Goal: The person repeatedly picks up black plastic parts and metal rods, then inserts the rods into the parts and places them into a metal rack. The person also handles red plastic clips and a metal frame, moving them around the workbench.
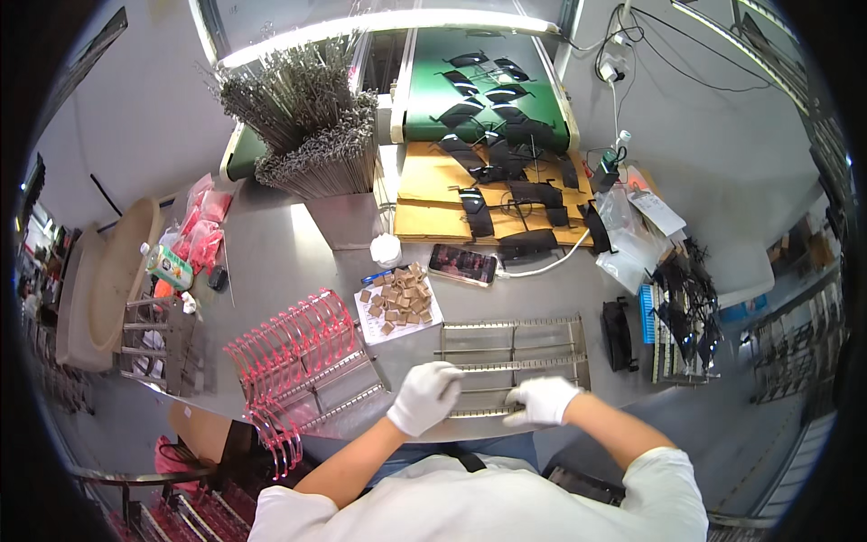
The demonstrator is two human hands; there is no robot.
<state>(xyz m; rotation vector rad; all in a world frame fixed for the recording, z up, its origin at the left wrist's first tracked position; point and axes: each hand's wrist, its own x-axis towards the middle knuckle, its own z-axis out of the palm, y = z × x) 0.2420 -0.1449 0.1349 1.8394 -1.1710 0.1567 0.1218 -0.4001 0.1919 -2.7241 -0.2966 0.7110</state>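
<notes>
Both my hands wear white gloves and are over a slotted metal rack [513, 331] on the steel table in front of me. My left hand [424, 399] is at the rack's near left corner, its fingers curled in; whatever they may hold is too small to make out. Over the near right part of the rack is my right hand [544, 401], thumb and fingers apart, with nothing visible between them. Left of my hands stands a second metal rack [348, 397] lined with pink curved strips [293, 348]. Small brown square pieces [397, 298] lie piled on a white sheet [375, 332].
A phone [462, 265] and a white cable lie beyond the rack. Dark glasses-like pieces [533, 194] cover brown cardboard [420, 194] below a green conveyor [433, 54]. A metal bin of thin wires [316, 154] stands far left. A black case [618, 336] and a loaded rack [682, 316] sit right.
</notes>
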